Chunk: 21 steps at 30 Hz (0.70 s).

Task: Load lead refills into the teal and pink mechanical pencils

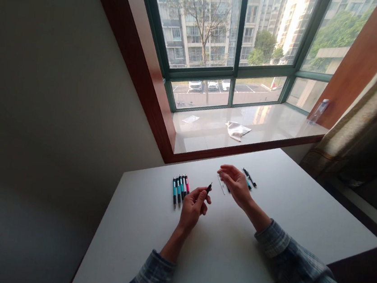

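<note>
Tabletop (142,245) holds whole teal pens (179,191), loose parts (248,179) apart; my left grip (194,208) pinches a black piece (209,188), right grip (236,185) open, empty

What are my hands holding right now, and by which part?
The left hand pinches a black pen part by its lower end; the right hand shows nothing held.

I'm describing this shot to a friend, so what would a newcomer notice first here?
The large green-framed window at the top catches the eye, with apartment blocks and parked cars outside. Below it, on the white table, the left hand pinches a small dark pen part beside a cluster of teal and black pens. The right hand hovers near loose pen pieces.
</note>
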Each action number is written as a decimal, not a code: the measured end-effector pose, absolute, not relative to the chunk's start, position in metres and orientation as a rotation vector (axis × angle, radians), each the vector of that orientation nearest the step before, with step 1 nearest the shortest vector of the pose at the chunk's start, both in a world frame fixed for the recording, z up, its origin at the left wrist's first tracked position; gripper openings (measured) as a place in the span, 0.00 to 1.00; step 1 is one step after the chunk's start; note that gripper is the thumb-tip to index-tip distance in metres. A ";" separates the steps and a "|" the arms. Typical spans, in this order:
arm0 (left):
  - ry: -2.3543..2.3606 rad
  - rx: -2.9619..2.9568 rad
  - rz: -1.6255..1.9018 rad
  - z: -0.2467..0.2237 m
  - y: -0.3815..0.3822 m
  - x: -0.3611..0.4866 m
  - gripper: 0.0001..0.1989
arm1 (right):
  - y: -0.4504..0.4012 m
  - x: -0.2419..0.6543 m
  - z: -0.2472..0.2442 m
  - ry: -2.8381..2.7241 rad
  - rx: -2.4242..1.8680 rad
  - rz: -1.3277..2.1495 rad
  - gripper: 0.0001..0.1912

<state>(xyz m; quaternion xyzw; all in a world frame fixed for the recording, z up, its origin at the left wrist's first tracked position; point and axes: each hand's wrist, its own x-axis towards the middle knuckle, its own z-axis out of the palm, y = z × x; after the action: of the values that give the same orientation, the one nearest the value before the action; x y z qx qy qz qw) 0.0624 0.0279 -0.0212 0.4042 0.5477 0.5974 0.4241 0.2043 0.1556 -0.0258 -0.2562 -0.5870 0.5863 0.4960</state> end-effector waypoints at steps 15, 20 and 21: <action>1.383 0.917 1.592 -0.024 0.027 0.058 0.23 | 0.196 0.184 -0.023 -2.172 -0.745 0.657 0.07; 1.407 0.909 1.601 -0.025 0.027 0.055 0.23 | 0.200 0.164 -0.037 -2.362 -0.727 0.581 0.08; 1.408 0.909 1.601 -0.025 0.028 0.054 0.23 | 0.200 0.162 -0.039 -2.385 -0.728 0.565 0.08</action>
<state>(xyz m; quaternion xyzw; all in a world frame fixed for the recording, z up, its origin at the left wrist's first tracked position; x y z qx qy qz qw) 0.0544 0.0276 -0.0251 0.3592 0.5568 0.6331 0.4002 0.1617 0.2000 -0.0392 -0.2726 -0.8933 0.2115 0.2881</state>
